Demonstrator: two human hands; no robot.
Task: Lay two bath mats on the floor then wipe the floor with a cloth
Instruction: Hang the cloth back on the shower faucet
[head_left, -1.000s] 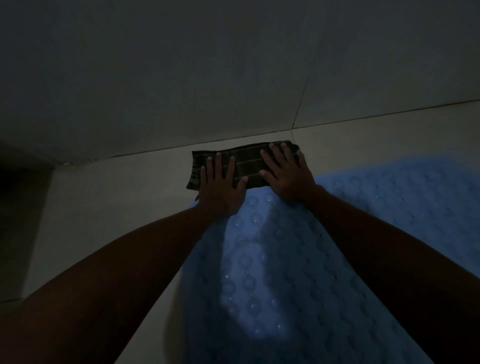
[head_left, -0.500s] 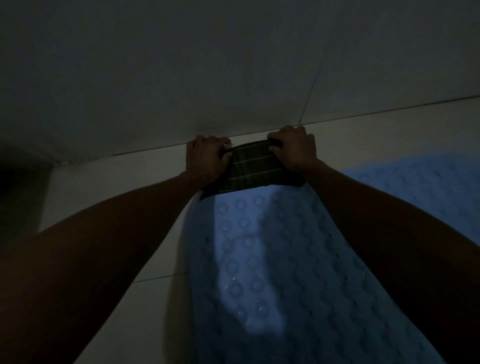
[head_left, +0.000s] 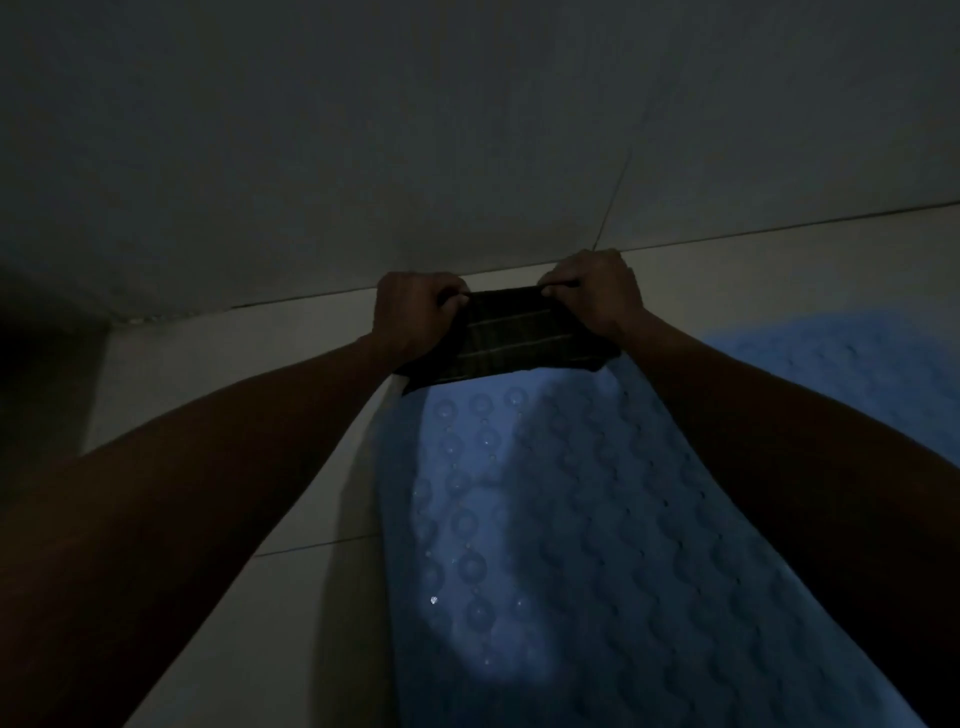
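It is very dim here. One pale patch of light falls on the blue mat (head_left: 498, 597) toward six o'clock; my forearms are near-black shadows, and the nine o'clock corner goes dark.

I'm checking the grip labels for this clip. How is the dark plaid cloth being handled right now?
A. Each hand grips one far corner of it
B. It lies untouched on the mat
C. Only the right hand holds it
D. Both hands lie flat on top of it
A: the left hand and the right hand each have fingers curled round a far corner of the cloth, near the wall.
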